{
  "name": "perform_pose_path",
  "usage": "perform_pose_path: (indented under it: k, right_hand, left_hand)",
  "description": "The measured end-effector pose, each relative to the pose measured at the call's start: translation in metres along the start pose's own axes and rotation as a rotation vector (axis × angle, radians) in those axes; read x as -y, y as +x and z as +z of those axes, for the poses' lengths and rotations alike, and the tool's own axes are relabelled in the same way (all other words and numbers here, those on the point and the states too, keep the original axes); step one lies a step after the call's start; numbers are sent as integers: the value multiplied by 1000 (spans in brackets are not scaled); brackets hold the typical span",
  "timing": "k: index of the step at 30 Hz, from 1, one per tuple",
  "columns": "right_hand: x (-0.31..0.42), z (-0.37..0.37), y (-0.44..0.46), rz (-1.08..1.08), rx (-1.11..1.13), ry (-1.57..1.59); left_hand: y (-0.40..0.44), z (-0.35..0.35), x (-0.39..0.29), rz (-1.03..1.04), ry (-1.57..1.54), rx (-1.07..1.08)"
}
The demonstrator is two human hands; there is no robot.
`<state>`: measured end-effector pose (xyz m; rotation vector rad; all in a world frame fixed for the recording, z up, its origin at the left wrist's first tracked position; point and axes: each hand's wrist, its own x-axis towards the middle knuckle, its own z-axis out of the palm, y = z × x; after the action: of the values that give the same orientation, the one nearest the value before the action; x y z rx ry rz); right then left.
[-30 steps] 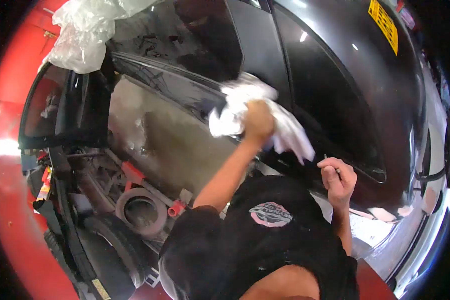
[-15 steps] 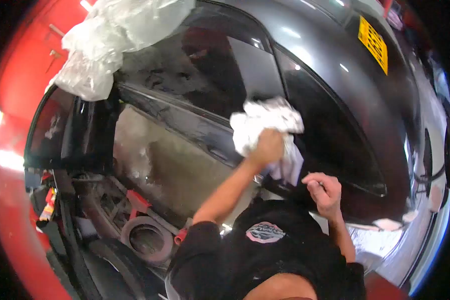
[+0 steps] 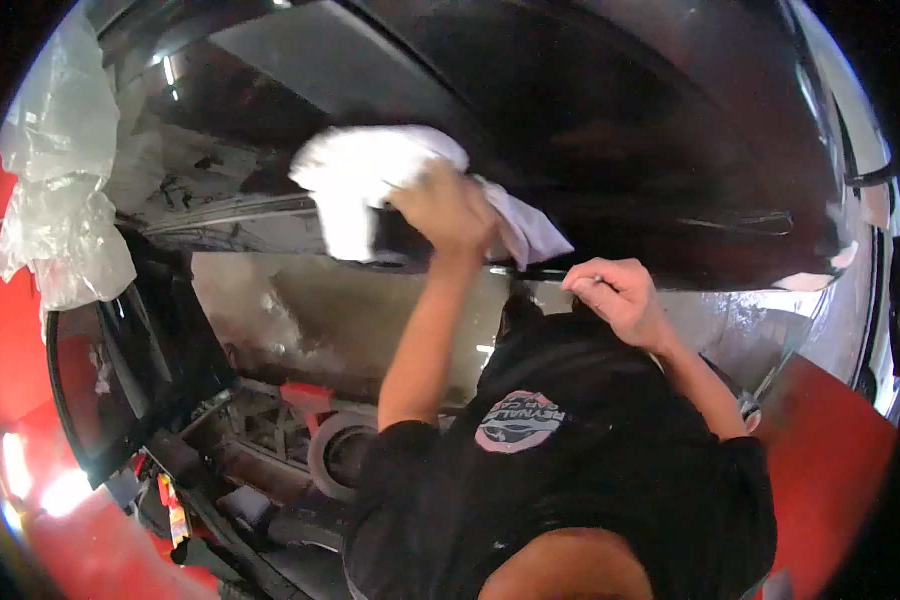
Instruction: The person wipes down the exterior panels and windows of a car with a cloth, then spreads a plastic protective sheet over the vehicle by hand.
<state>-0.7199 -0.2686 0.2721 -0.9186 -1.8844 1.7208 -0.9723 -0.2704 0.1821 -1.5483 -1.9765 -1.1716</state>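
Note:
My left hand is closed on a crumpled white cloth and presses it against the dark side of a car, near the lower edge of a window. Part of the cloth trails to the right of the wrist and looks pale lilac. My right hand hangs in front of the car's lower side, close to my body. Its fingers are curled in with the thumb against them. Whether something small sits in that grip cannot be made out.
An open car door with a dark window juts out at the left. Clear plastic sheeting hangs above it. A round tyre-like ring and a red metal part lie at the lower left. Wet-looking floor shows below the car.
My left hand has swept the cloth left and up along the car. My view has turned, so the yellow plate is out of sight. My right hand stays curled.

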Motion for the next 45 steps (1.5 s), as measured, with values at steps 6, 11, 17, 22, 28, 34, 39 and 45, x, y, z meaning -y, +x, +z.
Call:
perform_pose_path:
  k: [6,11,17,22,28,34,39,45]
  right_hand:
    - [-3,12,5,-46,105,-60]
    - [-11,11,-13,-174,110,-94]
    - [-35,-17,-72,-118,-33,-83]
    - [-40,-49,-128,64,-160,45]
    - [-38,-80,-179,97,-287,74]
    - [-71,-109,-233,5,-389,114]
    - [-69,-121,-261,76,-426,150]
    - [-73,-125,-276,17,-445,137]
  left_hand:
    - [-99,-46,31,-91,-69,713]
    - [-68,-56,93,-302,104,-26]
    - [-62,-28,11,47,1,-57]
    - [-52,-18,-62,108,1,-29]
    - [-47,-1,-123,161,-68,42]
    - [-55,37,-222,332,-121,120]
    - [-72,68,-283,434,-47,214]
    - [-14,67,-315,492,-207,123]
